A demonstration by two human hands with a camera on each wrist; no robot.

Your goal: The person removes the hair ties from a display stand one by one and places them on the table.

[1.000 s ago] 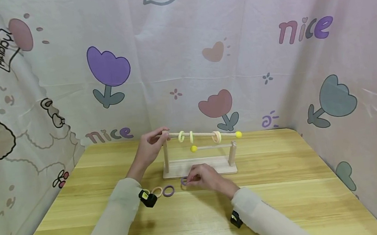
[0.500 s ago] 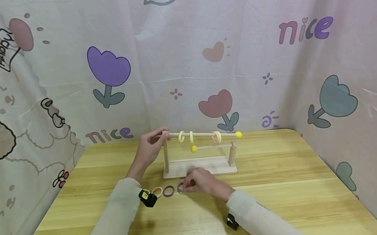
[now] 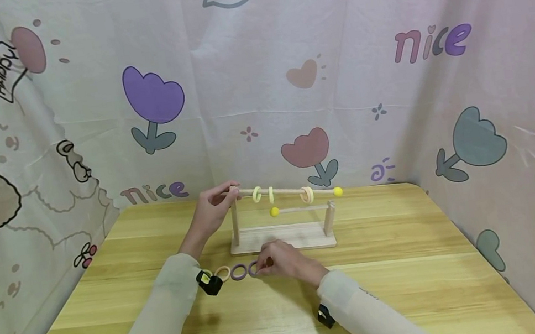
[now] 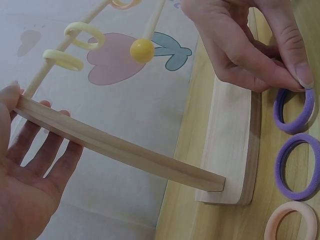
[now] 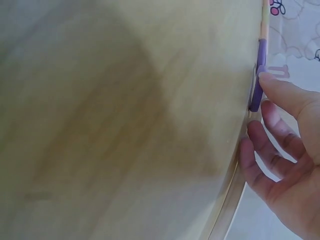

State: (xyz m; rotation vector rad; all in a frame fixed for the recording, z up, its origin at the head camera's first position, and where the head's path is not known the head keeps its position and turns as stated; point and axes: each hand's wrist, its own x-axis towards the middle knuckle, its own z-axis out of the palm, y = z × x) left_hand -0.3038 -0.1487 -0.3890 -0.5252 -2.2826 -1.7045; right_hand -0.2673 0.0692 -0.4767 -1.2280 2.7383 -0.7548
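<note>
Curtained-off table nook, home or studio, cannot tell which; pale cloth [image 3: 235, 70] behind and at both sides, printed with tulips [image 3: 155, 97] and hearts [image 3: 303, 75]; wood-grain table [image 3: 385, 269] before it.

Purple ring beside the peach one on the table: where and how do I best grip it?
I'd pinch the purple ring by its near rim, coming from above on the person's side. It lies flat, hole up, flanked by the peach ring and the other purple ring, which the right hand pinches, so the near edge looks freest.
</note>
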